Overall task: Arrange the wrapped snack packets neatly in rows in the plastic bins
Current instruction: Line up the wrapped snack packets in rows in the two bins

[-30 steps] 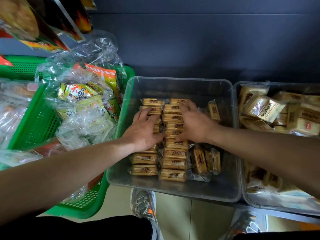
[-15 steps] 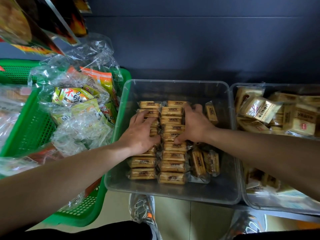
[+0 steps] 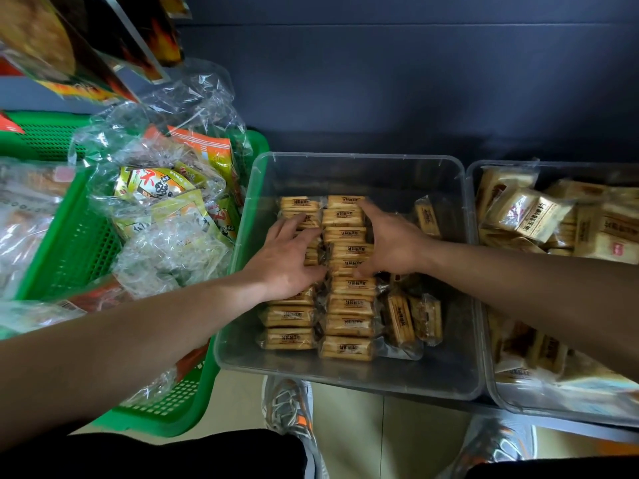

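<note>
1. Clear bin (image 3: 345, 383), centre of frame: holds snack packets (image 3: 351, 304) in two rows on its left side; loose packets (image 3: 401, 319) stand just right of the rows.
2. Left hand (image 3: 287, 259): fingers straight, lying flat on the left row.
3. Right hand (image 3: 390, 242): fingers straight, pressed against the right row.
4. Second bin (image 3: 553, 407), right edge: jumbled packets.
5. Green basket (image 3: 69, 250), left: bagged snacks.

Clear smooth plastic bin (image 3: 359, 160), glossy film-wrapped packets (image 3: 349, 324), green perforated plastic basket (image 3: 74, 250)
</note>
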Action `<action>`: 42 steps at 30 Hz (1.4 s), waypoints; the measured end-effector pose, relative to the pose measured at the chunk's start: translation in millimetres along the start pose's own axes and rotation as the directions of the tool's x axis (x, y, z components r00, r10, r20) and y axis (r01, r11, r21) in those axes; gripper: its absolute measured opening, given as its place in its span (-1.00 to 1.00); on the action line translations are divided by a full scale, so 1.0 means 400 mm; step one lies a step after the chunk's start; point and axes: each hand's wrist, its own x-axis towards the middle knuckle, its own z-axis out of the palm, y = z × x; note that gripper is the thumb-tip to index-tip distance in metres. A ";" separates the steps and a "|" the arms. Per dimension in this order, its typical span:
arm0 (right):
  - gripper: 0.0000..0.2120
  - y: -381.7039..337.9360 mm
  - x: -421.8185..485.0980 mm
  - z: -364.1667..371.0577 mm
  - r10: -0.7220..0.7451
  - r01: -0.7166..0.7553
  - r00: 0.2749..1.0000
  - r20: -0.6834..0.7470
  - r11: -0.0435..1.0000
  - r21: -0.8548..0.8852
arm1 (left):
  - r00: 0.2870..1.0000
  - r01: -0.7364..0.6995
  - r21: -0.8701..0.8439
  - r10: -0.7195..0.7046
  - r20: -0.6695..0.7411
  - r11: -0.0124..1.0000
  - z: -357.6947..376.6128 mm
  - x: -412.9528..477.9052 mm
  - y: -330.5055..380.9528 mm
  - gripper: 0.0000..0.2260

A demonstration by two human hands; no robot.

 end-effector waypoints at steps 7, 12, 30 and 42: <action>0.21 0.005 -0.073 0.014 -0.003 0.005 1.000 0.018 0.991 -0.135 | 0.999 -0.018 -0.015 0.018 0.028 1.000 -0.017 -0.024 0.001 -0.33; -0.27 0.015 -0.132 0.009 -0.067 0.058 0.997 -0.029 0.964 -0.259 | 0.986 -0.149 0.131 0.137 0.100 0.980 -0.088 -0.103 0.012 -0.49; 0.21 -0.074 -0.161 0.152 0.111 -0.110 0.994 -0.018 0.935 -0.336 | 0.953 -0.283 0.653 0.125 0.277 0.702 -0.154 -0.201 -0.079 0.06; -0.65 -0.101 -0.238 -0.087 -0.010 0.010 1.000 0.002 0.928 -0.372 | 0.983 -0.183 0.451 0.173 0.065 0.873 -0.200 -0.203 0.030 -0.39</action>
